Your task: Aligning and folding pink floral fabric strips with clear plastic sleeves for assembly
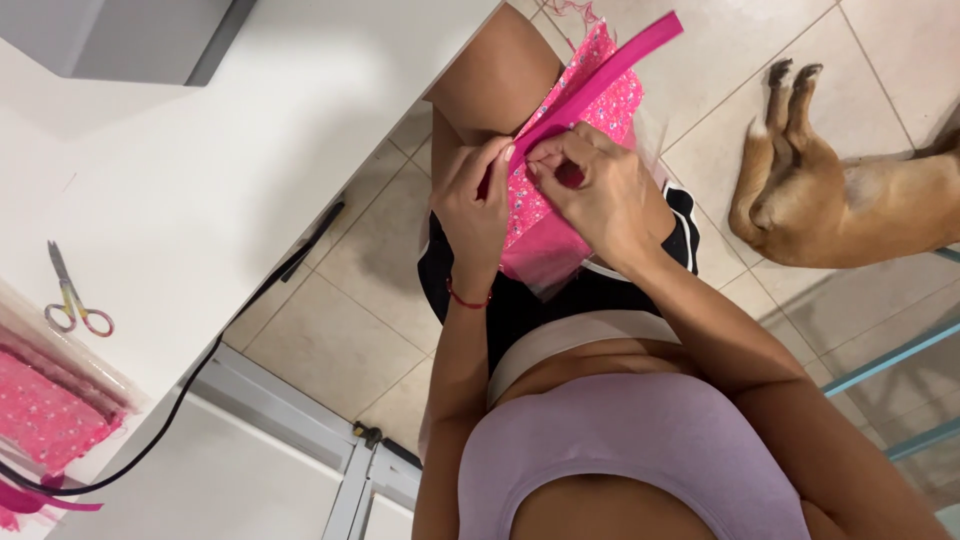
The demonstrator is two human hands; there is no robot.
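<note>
pink strip (610, 65) | pinched by left hand (478, 205), right hand (605, 195) | over fabric (540, 225)

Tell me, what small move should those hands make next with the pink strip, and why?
Probably slide both pinches a little further along the pink strip. The left hand and right hand press it onto the spotted pink fabric at one spot, while the strip beyond lies loose.

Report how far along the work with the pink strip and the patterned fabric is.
Done: little shows as finished; most of the pink strip stands free of the pink patterned fabric. In hand: the left hand and right hand pinch the strip's lower end at the fabric's edge on the lap. Left: the free length; more pink fabric and scissors lie on the white table.
</note>
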